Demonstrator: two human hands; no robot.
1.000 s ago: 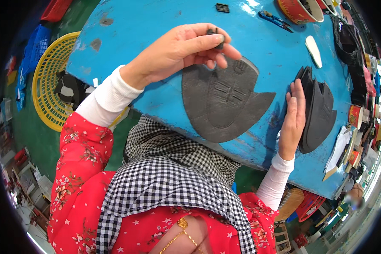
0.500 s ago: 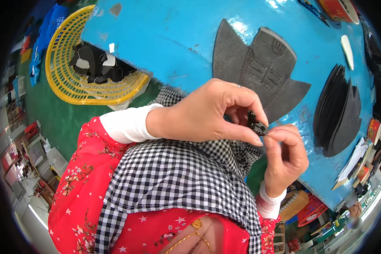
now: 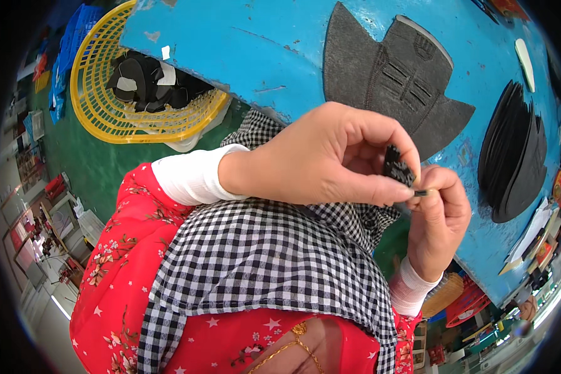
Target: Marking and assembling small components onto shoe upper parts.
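My left hand (image 3: 330, 156) is closed in a pinch on a small black textured piece (image 3: 397, 169), dotted with pale specks; fingers hide part of it. Thumb and forefinger of my right hand (image 3: 441, 218) are pressed together on a thin dark end beside my left fingertips. Whether that end belongs to the same piece, I cannot tell. Just beyond both hands, a dark grey shoe upper (image 3: 411, 81) with stitched lines and a pale top edge lies flat on the blue table (image 3: 255, 56).
A stack of black cut pieces (image 3: 511, 153) lies to the right on the table, with a slim white tool (image 3: 525, 65) beyond it. At left, a yellow basket (image 3: 92, 121) holds black and white scraps. Papers (image 3: 530, 230) lie along the table's right edge.
Both hands have shifted slightly right in the picture. More of the black piece shows, and a thin dark end now appears between my right fingertips. The view itself has shifted a little.
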